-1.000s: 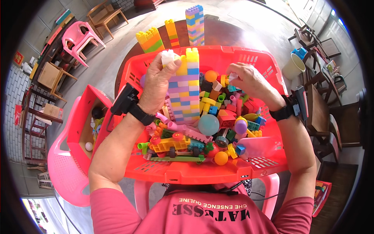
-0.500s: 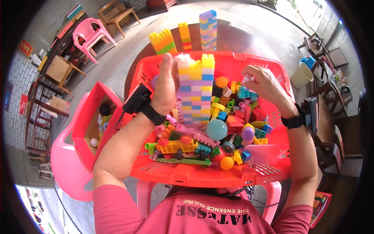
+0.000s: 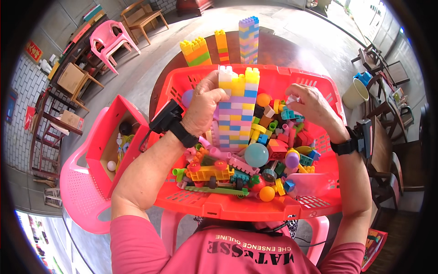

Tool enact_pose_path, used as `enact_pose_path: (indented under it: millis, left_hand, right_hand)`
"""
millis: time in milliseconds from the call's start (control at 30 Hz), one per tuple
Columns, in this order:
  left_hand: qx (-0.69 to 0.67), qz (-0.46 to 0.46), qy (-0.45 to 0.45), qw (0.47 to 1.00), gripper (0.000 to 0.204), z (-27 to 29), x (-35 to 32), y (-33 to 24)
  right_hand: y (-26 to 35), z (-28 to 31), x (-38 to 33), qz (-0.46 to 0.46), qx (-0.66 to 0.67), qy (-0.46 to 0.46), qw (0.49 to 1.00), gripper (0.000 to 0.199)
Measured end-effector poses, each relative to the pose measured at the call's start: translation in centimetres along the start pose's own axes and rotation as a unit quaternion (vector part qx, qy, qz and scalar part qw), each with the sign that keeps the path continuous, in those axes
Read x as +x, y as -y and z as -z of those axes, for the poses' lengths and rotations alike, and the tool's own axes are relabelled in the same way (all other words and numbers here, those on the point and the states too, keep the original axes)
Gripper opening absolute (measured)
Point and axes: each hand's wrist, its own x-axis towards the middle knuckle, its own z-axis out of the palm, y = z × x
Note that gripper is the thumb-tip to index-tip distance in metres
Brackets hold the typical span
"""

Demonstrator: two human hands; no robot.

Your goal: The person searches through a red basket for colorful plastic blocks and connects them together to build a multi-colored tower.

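Observation:
A tall wall of pastel toy building blocks, white and yellow at the top, stands upright in the red plastic basket. My left hand grips its upper left edge, thumb across the front face. On the basket's right side, my right hand is raised over loose blocks with its fingers curled together; whatever they pinch, if anything, is hidden. Below it lie a teal block and an orange ball. Nearer me are a teal ball and a yellow toy car chassis.
Behind the basket, a round dark table bears a pastel block tower, a narrow yellow-red stack and a wider yellow-green one. At the left, a red box of toys rests on a pink chair.
My left hand has gone from lying flat along the block wall's side, fingers up, to gripping it with the thumb in front. My right hand has shifted slightly, fingers still curled.

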Motion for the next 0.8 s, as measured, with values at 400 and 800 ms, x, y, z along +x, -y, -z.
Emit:
enact_pose_path:
  millis: [400,800]
  left_hand:
    - [-0.045,-0.011,0.017,0.999,0.022,-0.3,0.2,0.8]
    - [-0.081,-0.029,-0.145,0.986,0.034,1.9,1.6,-0.7]
  right_hand:
    - [0.5,0.0,0.2,-0.063,0.147,0.008,0.987,0.027]
    - [0.8,0.3,0.2,-0.094,0.215,0.008,0.972,0.021]
